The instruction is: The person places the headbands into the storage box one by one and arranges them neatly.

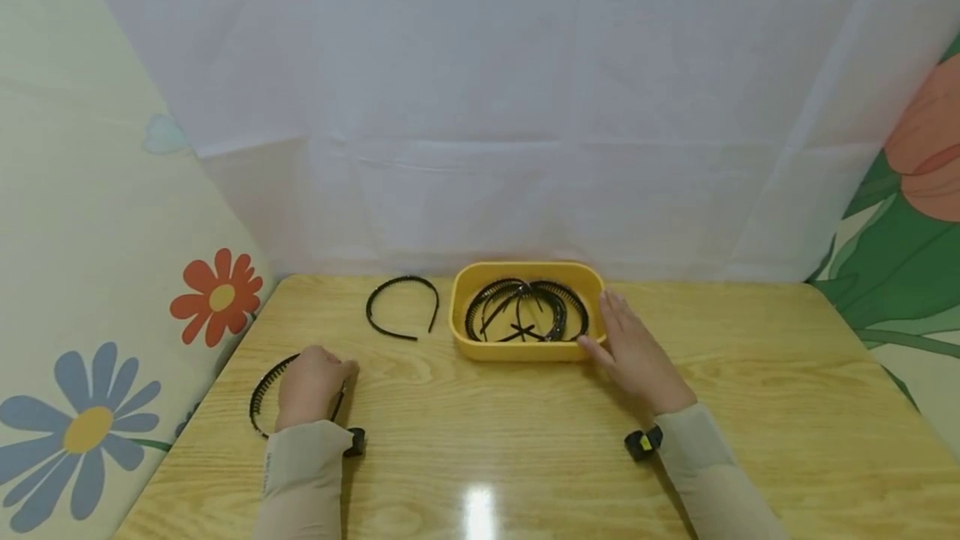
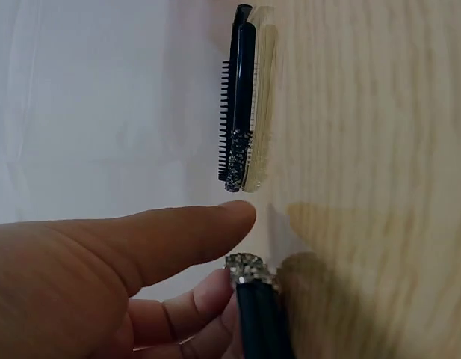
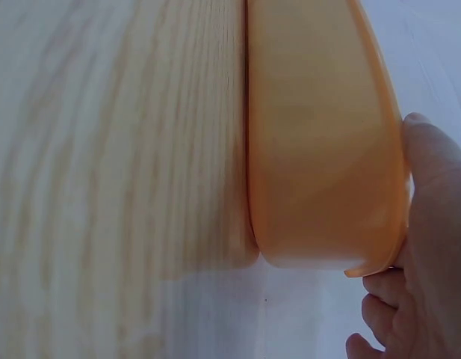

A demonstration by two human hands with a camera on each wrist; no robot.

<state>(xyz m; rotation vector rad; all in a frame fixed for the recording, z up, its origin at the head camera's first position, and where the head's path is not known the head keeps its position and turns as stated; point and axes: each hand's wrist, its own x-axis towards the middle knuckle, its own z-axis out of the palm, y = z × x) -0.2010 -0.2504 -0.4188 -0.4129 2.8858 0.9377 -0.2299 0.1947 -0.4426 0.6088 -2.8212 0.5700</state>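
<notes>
On the left of the table a black toothed headband [image 1: 262,390] lies under my left hand [image 1: 311,386]. In the left wrist view its glittery part [image 2: 249,268] touches the bent fingers [image 2: 211,293], while the thumb is held straight, with a gap to the band. A second black headband [image 1: 369,307] lies farther back, between that hand and a yellow plastic box [image 1: 525,352]. Several black headbands [image 1: 558,315] overlap inside the box. My right hand [image 1: 637,352] holds the box's right front corner, thumb on the front rim and fingers along the right side.
The wooden table [image 1: 510,440] carries all of this. A white cloth [image 1: 480,107] hangs along its back edge, close behind the box. Flower-patterned cloth [image 1: 90,273] stands at the left, and more of it at the right. Both wrists wear small black devices.
</notes>
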